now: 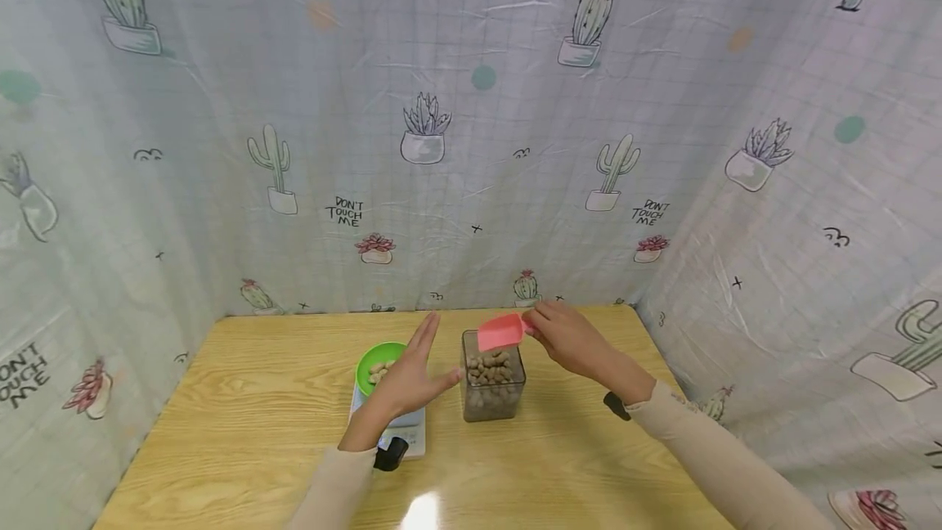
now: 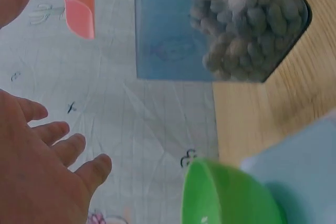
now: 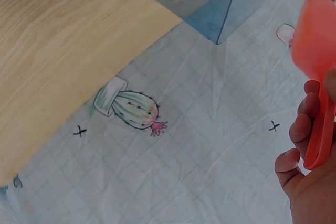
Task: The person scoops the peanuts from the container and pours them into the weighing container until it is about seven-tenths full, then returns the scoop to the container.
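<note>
Beige sleeve (image 1: 728,455), curved pink scoop (image 1: 500,333), knobbly peanuts (image 1: 491,368)

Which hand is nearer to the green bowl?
Left. The left hand hovers close by the green bowl; the right hand, gripping the pink scoop, is farther off, past the see-through container.

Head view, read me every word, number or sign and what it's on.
"DON'T TOUCH ME": curtain, left of centre.
"DON'T TOUCH ME": curtain, right of centre.
"ME": curtain, top edge and far left, words above partly cut.
"x": small marks on curtain.
Right-edge marks: cut off, unreadable.
Scale: panel markings too small to read.
</note>
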Motion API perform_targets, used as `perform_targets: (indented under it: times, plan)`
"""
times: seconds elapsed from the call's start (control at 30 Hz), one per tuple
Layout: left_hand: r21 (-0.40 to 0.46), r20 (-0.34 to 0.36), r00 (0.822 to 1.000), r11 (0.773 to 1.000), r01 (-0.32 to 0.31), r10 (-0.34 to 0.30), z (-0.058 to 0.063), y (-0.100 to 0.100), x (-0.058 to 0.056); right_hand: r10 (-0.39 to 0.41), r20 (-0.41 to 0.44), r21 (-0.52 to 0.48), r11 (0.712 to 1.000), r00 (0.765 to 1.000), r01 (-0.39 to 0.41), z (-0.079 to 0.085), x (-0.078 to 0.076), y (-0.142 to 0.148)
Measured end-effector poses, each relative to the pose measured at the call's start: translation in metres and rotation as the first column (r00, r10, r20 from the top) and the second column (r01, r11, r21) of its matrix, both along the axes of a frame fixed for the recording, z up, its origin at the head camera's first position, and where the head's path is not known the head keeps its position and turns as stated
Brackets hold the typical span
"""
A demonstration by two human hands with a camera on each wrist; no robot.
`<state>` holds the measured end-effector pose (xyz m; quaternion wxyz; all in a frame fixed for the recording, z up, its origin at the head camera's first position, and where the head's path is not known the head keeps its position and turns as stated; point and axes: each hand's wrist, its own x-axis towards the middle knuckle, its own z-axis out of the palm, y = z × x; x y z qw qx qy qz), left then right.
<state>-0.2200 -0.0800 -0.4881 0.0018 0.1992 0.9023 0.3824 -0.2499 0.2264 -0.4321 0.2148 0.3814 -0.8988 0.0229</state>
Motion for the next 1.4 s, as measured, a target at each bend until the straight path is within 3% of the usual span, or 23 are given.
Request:
perform_targets:
  times: [0.2, 0.43, 0.63, 1.03, 1.27, 1.4]
  plan:
    - [-0.01, 0.025, 0.999, 0.999, 0.042, -0.042, -0.009, 0.023, -0.011, 0.007, -0.056, 0.142, 0.99, 0.998, 0.001, 0.002, -0.004, -0.001]
    - [0.005, 0.079, 0.992, 0.996, 0.093, -0.093, -0.028, 0.038, -0.026, 0.043, -0.121, 0.359, 0.933, 0.992, 0.004, 0.002, -0.009, -0.006]
    - [-0.008, 0.114, 0.988, 0.995, 0.101, -0.099, -0.038, 0.044, -0.032, 0.039, -0.111, 0.42, 0.907, 0.993, 0.011, 0.0, -0.008, -0.019]
    - [0.017, 0.161, 0.982, 0.995, 0.098, -0.099, -0.041, 0.051, -0.036, 0.029, -0.143, 0.55, 0.833, 0.989, 0.055, -0.006, -0.008, -0.035]
    - [0.043, 0.19, 0.975, 0.993, 0.111, -0.117, -0.046, 0.048, -0.037, 0.005, -0.167, 0.565, 0.82, 0.986, 0.092, -0.009, -0.007, -0.04]
    - [0.057, 0.196, 0.973, 0.992, 0.109, -0.118, -0.047, 0.047, -0.037, -0.015, -0.192, 0.609, 0.782, 0.981, 0.132, -0.011, -0.008, -0.043]
